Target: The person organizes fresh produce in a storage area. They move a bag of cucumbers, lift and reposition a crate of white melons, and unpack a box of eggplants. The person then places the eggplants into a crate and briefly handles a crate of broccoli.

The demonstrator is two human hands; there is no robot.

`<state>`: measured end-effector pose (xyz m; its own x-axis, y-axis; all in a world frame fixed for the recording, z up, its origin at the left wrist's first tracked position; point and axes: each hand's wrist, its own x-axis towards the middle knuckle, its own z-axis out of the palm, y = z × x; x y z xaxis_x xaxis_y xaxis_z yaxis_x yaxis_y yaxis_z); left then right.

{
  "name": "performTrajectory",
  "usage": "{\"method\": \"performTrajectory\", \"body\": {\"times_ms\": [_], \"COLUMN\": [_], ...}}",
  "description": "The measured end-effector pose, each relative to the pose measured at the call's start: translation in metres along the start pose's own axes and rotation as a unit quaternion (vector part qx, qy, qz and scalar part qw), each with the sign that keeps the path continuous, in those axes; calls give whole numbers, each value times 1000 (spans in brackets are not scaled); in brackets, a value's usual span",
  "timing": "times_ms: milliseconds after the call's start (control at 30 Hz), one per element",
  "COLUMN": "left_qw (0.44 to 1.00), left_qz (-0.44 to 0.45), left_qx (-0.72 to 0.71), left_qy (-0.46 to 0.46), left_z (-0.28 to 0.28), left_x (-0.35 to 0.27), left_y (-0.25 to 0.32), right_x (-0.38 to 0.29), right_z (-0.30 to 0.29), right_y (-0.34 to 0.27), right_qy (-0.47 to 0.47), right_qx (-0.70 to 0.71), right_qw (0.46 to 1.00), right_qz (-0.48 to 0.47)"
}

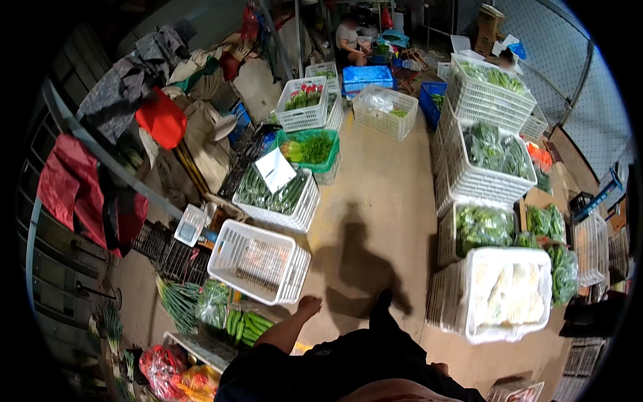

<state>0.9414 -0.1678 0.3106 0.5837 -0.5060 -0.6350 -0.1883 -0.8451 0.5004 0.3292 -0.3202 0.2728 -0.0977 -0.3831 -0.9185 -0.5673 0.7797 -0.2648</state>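
My left hand (pixel 310 305) hangs at the end of a bent forearm, its fingers curled and nothing visible in them. Just ahead of it stands an empty white plastic crate (pixel 253 261), atop a nested stack; hand and crate look slightly apart. Below that forearm lie green cucumbers (pixel 247 325) in a box. Only a small part of my right hand (pixel 440 368) shows beside my dark clothing, so its grip is hidden. Right of it, a white-lined crate (pixel 472 301) holds pale produce in foam netting (pixel 512 294).
Stacked white crates (pixel 497 181) of bagged greens line the right side. Along the left stand a crate of long green vegetables (pixel 274 188), a weighing scale (pixel 191 225) and scallions (pixel 178 301). A concrete aisle (pixel 374 181) runs between. Two people (pixel 351 42) are farther back.
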Motion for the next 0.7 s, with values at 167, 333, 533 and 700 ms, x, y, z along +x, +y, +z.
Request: {"method": "performTrajectory", "body": {"times_ms": [167,333,533,700], "left_qw": [929,973,955,991], "left_qz": [-225,-188,-253,-56], "left_qx": [-293,38,-91,64], "left_qy": [-17,-132,-126,-100], "left_z": [-28,-44,-76,-177], "left_x": [2,4,137,350], "left_y": [-57,-70,-15,94], "right_x": [66,108,115,154], "right_z": [-13,-8,16,42], "right_y": [-160,-400,-613,-662], "right_qy": [-72,-14,18,-59], "right_qx": [-69,50,28,36], "right_qw": [994,981,962,984], "right_qz": [-40,-186,-273,-165]}}
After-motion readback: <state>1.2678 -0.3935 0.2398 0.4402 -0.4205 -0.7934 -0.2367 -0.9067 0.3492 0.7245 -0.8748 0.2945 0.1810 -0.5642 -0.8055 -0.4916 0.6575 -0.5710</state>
